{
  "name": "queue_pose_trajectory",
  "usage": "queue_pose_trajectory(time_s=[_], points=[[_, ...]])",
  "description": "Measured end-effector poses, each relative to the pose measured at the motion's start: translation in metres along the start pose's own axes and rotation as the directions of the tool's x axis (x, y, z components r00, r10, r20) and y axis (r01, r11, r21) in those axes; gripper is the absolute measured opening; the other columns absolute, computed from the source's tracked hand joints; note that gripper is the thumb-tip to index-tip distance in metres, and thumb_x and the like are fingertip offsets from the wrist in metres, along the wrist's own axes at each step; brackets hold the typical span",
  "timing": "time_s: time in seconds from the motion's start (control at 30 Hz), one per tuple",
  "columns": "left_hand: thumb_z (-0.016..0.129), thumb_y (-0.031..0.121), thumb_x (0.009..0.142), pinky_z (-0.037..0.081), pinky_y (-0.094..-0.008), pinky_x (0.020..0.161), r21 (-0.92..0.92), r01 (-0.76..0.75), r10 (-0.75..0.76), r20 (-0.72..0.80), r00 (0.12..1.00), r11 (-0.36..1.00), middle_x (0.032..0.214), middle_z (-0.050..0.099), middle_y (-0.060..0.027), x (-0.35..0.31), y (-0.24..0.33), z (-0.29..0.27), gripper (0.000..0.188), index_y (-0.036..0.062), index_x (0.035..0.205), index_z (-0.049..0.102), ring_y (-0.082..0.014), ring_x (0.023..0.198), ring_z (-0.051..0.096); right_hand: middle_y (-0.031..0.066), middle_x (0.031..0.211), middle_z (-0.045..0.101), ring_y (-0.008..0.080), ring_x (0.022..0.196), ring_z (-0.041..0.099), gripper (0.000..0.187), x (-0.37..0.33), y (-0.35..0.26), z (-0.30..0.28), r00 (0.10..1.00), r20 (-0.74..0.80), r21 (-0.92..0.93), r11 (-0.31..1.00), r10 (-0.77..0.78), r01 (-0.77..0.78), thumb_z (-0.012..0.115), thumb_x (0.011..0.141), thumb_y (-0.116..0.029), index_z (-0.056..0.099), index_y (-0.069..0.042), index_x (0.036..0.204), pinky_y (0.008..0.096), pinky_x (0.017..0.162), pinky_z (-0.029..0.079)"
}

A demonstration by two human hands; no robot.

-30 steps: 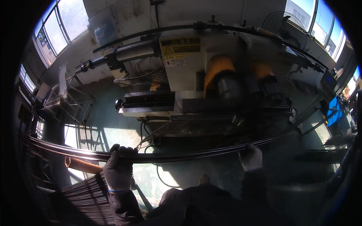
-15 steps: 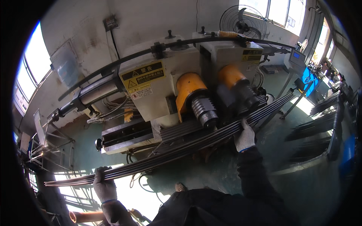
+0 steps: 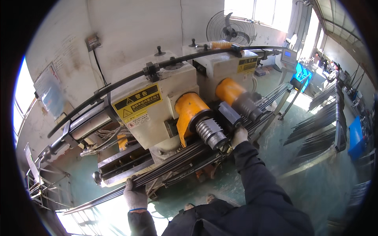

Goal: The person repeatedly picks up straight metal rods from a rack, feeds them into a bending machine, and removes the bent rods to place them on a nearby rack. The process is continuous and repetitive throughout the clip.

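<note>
A bundle of long, thin dark metal rods (image 3: 167,167) runs slantwise across the front of a machine. My left hand (image 3: 135,195), in a light knitted glove, is closed around the bundle toward its near left end. My right hand (image 3: 239,137), gloved too, is at the rods beside the ribbed rollers, its fingers partly hidden. Above it sits a dark angular block (image 3: 229,114). One ribbed steel roller (image 3: 211,133) projects under an orange guard (image 3: 191,107); a second ribbed roller (image 3: 251,109) is to its right, beneath another orange guard (image 3: 229,91).
The cream machine body (image 3: 147,126) carries yellow warning labels. A curved black bar (image 3: 114,87) crosses its top. To the right, a rack (image 3: 337,129) holds many dark rods, beside a blue bin (image 3: 356,133). A control box (image 3: 288,57) stands at the far end; a fan (image 3: 230,30) is behind.
Both hands and the rods have moved in toward the machine, the rods now against the front of the rollers. My left hand has shifted right along the view. The head view has turned somewhat.
</note>
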State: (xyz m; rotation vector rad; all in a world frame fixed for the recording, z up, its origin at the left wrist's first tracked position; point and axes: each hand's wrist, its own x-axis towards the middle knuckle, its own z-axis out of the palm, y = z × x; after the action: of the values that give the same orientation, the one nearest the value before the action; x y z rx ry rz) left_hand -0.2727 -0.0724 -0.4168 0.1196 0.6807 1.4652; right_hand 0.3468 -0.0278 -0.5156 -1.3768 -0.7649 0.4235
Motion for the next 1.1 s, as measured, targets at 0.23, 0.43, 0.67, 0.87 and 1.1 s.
queue_pose_trajectory(time_s=[0.23, 0.43, 0.67, 0.87, 1.1], points=[[0.064, 0.025, 0.114, 0.058, -0.0515, 0.111, 0.009, -0.229, 0.228, 0.022, 0.973, 0.973, 0.118, 0.077, -0.0145, 0.013, 0.103, -0.061, 0.026, 0.0010, 0.115, 0.072, -0.0334, 0.117, 0.072, 0.0168, 0.095, 0.074, 0.0377, 0.102, 0.074, 0.022, -0.055, -0.059, 0.053, 0.950, 0.254, -0.928, 0.233, -0.181, 0.292, 0.071, 0.090, -0.010, 0.073, -0.003, 0.112, 0.0430, 0.089, 0.060], [0.062, 0.029, 0.116, 0.061, -0.0465, 0.108, 0.133, -0.232, 0.234, -0.005, 0.972, 0.964, 0.116, 0.077, -0.0138, 0.019, 0.048, -0.041, 0.031, 0.0011, 0.117, 0.074, -0.0315, 0.114, 0.073, 0.0064, 0.090, 0.068, 0.0233, 0.091, 0.071, 0.018, -0.055, -0.022, 0.061, 0.986, -0.153, 0.204, 0.978, 0.062, -0.029, 0.052, 0.109, -0.004, 0.071, -0.004, 0.108, 0.0347, 0.085, 0.056], [0.066, 0.029, 0.113, 0.048, -0.0540, 0.121, 0.047, -0.087, 0.085, 0.035, 0.996, 0.995, 0.127, 0.075, -0.0152, 0.022, -0.026, 0.006, 0.033, 0.0004, 0.126, 0.074, -0.0351, 0.127, 0.067, 0.0021, 0.097, 0.071, 0.0140, 0.085, 0.065, 0.026, -0.057, -0.065, 0.062, 0.917, -0.140, 0.497, 0.828, 0.372, -0.260, 0.058, 0.116, -0.024, 0.072, -0.002, 0.113, 0.0328, 0.082, 0.053], [0.063, 0.024, 0.115, 0.060, -0.0471, 0.110, 0.062, -0.270, 0.269, 0.031, 0.963, 0.961, 0.122, 0.077, -0.0140, 0.032, 0.041, -0.036, 0.027, 0.0006, 0.123, 0.074, -0.0305, 0.119, 0.073, 0.0029, 0.096, 0.071, 0.0134, 0.085, 0.061, 0.037, -0.055, -0.102, 0.055, 0.889, -0.143, 0.407, 0.845, 0.435, -0.348, 0.059, 0.118, -0.030, 0.073, 0.003, 0.112, 0.0345, 0.079, 0.049], [0.062, 0.032, 0.116, 0.059, -0.0459, 0.112, 0.115, -0.202, 0.199, 0.040, 0.979, 0.973, 0.125, 0.077, -0.0153, 0.023, -0.006, -0.005, 0.036, 0.0009, 0.129, 0.072, -0.0298, 0.121, 0.073, 0.0079, 0.099, 0.073, 0.0162, 0.088, 0.059, 0.061, -0.076, -0.119, 0.041, 0.917, -0.146, 0.168, 0.923, 0.371, -0.347, 0.055, 0.117, -0.052, 0.075, 0.006, 0.118, 0.0377, 0.083, 0.050]])
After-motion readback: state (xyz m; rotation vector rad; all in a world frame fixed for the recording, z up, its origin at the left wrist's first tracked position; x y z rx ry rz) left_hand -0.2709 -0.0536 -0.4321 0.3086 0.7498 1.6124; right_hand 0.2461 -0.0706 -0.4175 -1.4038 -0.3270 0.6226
